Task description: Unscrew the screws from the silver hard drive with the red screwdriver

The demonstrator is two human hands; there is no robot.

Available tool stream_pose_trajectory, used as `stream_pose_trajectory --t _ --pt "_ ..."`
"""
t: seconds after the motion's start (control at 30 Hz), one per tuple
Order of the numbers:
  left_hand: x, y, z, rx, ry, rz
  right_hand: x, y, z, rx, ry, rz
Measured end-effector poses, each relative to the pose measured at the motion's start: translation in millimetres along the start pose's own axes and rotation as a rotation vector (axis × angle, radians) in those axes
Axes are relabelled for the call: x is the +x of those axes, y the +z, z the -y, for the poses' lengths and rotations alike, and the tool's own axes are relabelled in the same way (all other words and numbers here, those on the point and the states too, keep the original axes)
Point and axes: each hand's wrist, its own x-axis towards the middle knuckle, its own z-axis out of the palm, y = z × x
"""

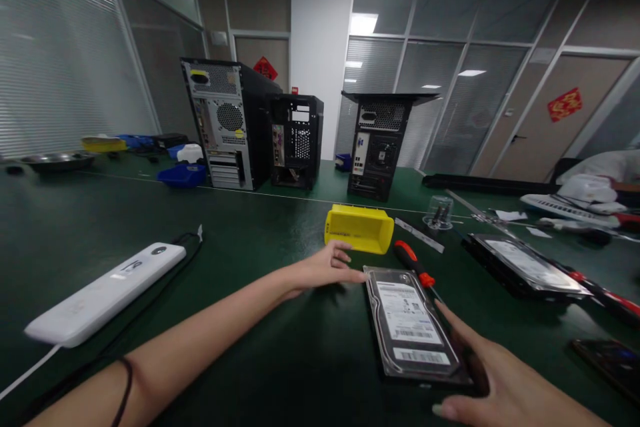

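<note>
A hard drive (407, 320) lies label side up on the green table, between my two hands. My left hand (333, 265) is open at the drive's far left corner, its thumb tip at or just touching that corner and its fingers apart. Around the drive's near right side, my right hand (483, 370) is open, index finger stretched along the edge and thumb apart from the drive. Some of its fingers are hidden. A screwdriver (409, 257) with a red and black handle rests just beyond the drive. Behind my left fingers stands a yellow bin (363, 223).
Three computer cases (230, 120) stand at the back. On the right are another hard drive (525, 263), tools (617, 303), a phone (613, 367) and a clear cup (440, 213). A white power strip (110, 293) with its cable lies left. A blue bin (181, 175) sits farther back.
</note>
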Motion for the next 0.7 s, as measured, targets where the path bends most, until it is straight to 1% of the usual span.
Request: stream_pose_trajectory --t 0.03,0.07,0.1,0.17,0.23,0.33,0.4,0.5,0.57,0.63,0.7 --pt "9 1.2 -1 0.045 0.067 -0.023 3 0 2 0.040 0.004 0.031" --pt "17 4.1 0 0.116 0.133 -0.013 7 -1 4 0.084 0.020 0.071" --pt "25 8.3 1 0.138 0.162 -0.001 10 -2 7 0.124 0.038 0.105" --pt "37 18.3 5 0.171 0.196 0.036 15 -3 12 0.189 0.047 0.146" --pt "45 27.0 7 0.210 0.221 0.064 17 -2 15 0.228 0.037 0.149" --pt "50 32.1 6 0.270 0.237 0.076 15 -1 18 0.241 0.044 0.152" --pt "50 30.3 5 0.305 0.233 0.061 13 0 23 0.241 0.062 0.161" --pt "50 23.2 6 0.336 0.216 0.048 11 3 39 0.284 0.066 0.195" --pt "49 17.1 8 0.345 0.205 0.069 12 8 52 0.309 0.039 0.223" --pt "47 10.8 10 0.348 0.202 0.108 12 16 65 0.285 0.002 0.250" --pt "43 4.7 11 0.350 0.217 0.160 11 23 75 0.232 -0.045 0.217"
